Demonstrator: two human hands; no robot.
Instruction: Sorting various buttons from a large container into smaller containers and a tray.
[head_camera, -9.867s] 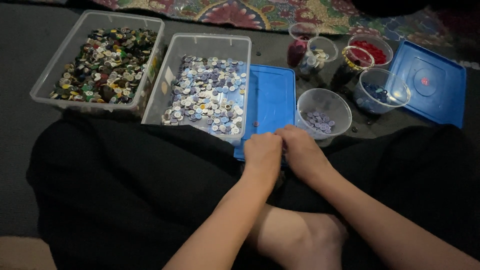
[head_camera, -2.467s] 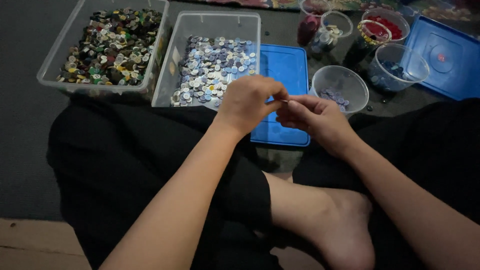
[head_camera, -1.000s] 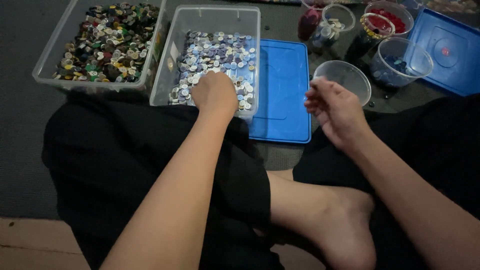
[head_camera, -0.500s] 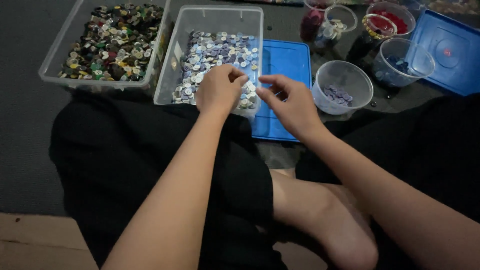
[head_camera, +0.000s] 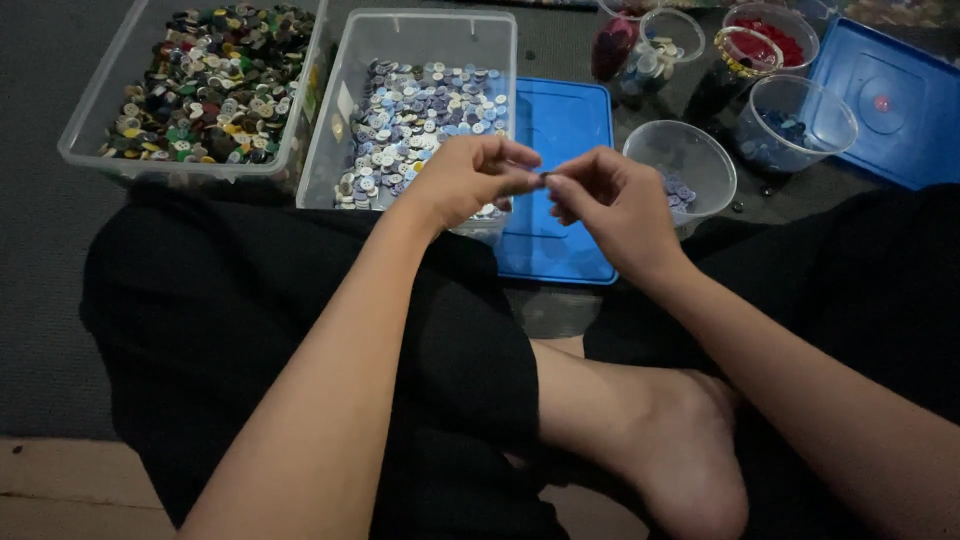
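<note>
Both arms bare up to the frame edge, no sleeves, no watch/rings afaict on left hand (head_camera: 470, 180) or right hand (head_camera: 615, 205). Loose black trousers (head_camera: 300, 330), plain fabric w/ soft folds, no print. One bare foot (head_camera: 680, 450), no sock.

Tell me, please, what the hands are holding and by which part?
The left hand and right hand pinch something tiny between meeting fingertips; what it is cannot be told.

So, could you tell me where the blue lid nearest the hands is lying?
In the head view, the blue lid lies flat on the floor, between the tub of pale buttons on its left and a clear round cup on its right.
</note>
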